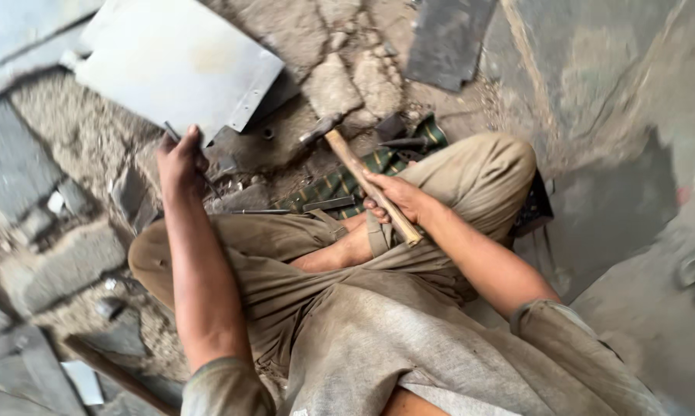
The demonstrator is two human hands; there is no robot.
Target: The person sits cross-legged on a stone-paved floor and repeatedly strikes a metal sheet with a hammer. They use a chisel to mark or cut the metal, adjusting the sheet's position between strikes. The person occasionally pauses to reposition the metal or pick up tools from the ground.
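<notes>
Hammer (363, 173) with wooden handle, held slanted over the lap, metal head pointing to the broken ground. Right hand (397, 199) clenched around the handle near its lower end. Left hand (180, 163) closed on a thin dark metal tool (172, 132), just beside the edge of a grey metal sheet (174, 62). Seated cross-legged on a striped green mat (339, 183).

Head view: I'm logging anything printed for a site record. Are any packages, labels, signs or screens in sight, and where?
None in sight.
What does show is bare work gear: a grey metal sheet at top left, near the left hand, and a wooden-handled hammer in the right hand.
</notes>
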